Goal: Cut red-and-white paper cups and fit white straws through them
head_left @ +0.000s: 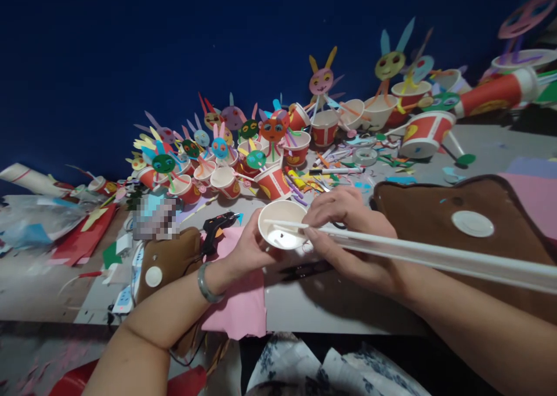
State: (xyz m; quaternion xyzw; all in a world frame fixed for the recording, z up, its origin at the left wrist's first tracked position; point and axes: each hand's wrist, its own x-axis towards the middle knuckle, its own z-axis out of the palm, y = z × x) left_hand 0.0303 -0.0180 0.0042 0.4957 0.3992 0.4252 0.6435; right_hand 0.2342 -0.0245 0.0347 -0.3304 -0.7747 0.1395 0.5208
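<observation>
Near edge: grey tabletop (343, 312) is lying bare below the right hand (361, 219), giving a low way in.
Left side: a black glue gun (214, 231) and a small brown pad (174, 254) are crowding the left hand (251, 248).
Right side: a long white stick (435, 258) is barring the way above a larger brown pad (429, 210).
Far side: I am seeing cup figures (275, 181) standing packed, walling off the back.

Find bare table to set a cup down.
Near edge of the grey table, between the pink sheet and right forearm. Also right of the green disc, beyond the brown pad. Crowded: beyond the cup in the left hand, packed with cup figures and scraps.
</observation>
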